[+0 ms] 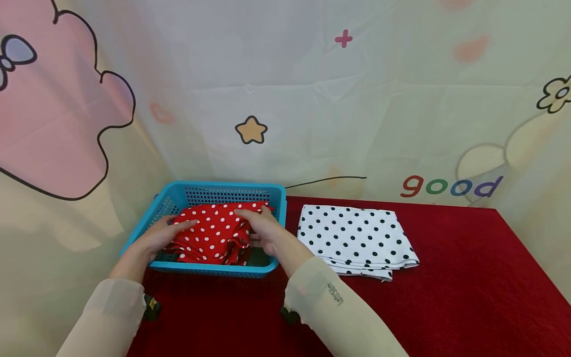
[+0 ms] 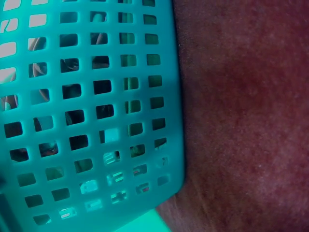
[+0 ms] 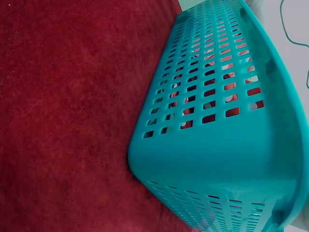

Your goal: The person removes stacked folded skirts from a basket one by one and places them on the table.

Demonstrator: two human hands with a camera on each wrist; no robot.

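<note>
A red cloth with white dots, folded into a layered stack, lies inside the blue plastic basket. At the cloth's left end, my left hand grips it, thumb on top and the other fingers mostly hidden. My right hand holds the opposite end, thumb over the top and fingers round the side. Neither hand shows in the wrist views: the left one has the basket's perforated wall close up, and the right one shows a basket corner with bits of red behind the holes.
Right of the basket, a folded white cloth with black dots lies on the red table cover. A printed curtain hangs behind the table, close to the basket's back rim.
</note>
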